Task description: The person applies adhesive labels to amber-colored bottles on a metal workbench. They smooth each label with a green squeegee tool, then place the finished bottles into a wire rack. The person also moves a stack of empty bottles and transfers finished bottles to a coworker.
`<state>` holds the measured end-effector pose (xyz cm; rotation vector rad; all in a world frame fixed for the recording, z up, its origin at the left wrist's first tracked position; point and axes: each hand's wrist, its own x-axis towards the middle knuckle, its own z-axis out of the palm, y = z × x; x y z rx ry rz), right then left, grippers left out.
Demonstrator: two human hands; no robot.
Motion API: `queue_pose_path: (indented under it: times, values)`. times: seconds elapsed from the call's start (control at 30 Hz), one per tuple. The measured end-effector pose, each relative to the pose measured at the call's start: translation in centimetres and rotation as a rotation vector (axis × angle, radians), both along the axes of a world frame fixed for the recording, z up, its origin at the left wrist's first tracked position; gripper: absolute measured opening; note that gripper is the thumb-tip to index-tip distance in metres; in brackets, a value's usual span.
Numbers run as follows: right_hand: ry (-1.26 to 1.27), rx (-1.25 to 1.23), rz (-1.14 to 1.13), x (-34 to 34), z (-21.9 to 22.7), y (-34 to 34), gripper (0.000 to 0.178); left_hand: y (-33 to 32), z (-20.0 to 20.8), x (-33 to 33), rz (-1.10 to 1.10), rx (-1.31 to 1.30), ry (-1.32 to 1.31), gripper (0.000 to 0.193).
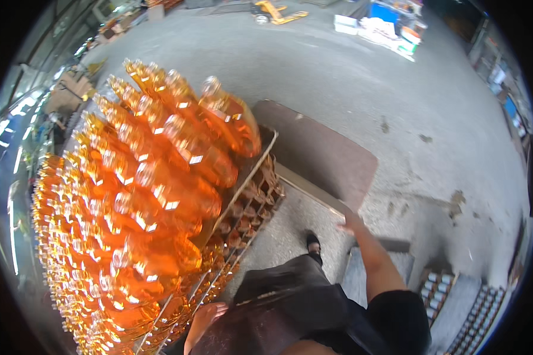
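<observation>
My right hand point(352, 223) is closed on the near corner of a large brown board point(326, 145), whose pale edge runs from the hand toward a stack of bottles. Low beside my dark apron, next to the stack, is my left hand point(209, 316); it holds nothing that I can see, and its visible fingers look stretched out. Many clear glass bottles point(183, 142) of orange liquid stand upright in close rows on the stack's top layer. A thin sheet point(243, 189) lies beneath them, with more bottles point(251, 204) in the layer below.
My shoe point(313, 241) is on the grey concrete floor point(290, 216). Crates or trays point(437, 293) with rows of small items sit at lower right. Farther off are a yellow pallet jack point(272, 13) and a pile of boxes and buckets point(391, 32).
</observation>
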<state>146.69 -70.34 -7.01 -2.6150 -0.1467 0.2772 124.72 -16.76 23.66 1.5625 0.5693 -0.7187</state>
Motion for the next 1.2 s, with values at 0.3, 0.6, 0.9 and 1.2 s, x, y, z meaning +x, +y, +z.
queue_pose_path:
  times: [0.3,0.6,0.9,1.2]
  values:
    - [0.334,-0.232,0.104,4.8,-2.5,-2.7,0.026,-14.9,-3.9,13.8,-0.116,0.079,0.033,0.037]
    - [-0.097,-0.274,0.087,5.8,16.9,-14.5,0.01,-31.1,-14.8,38.4,-0.38,0.256,-0.255,0.063]
    - [0.582,-0.461,-0.025,-10.3,31.8,-15.9,0.049,-36.4,-21.6,45.5,0.269,-0.322,0.164,0.065]
    - [-0.443,-0.134,0.024,-18.5,22.7,-17.0,0.031,-42.0,-6.0,41.2,-0.146,0.222,-0.339,0.045]
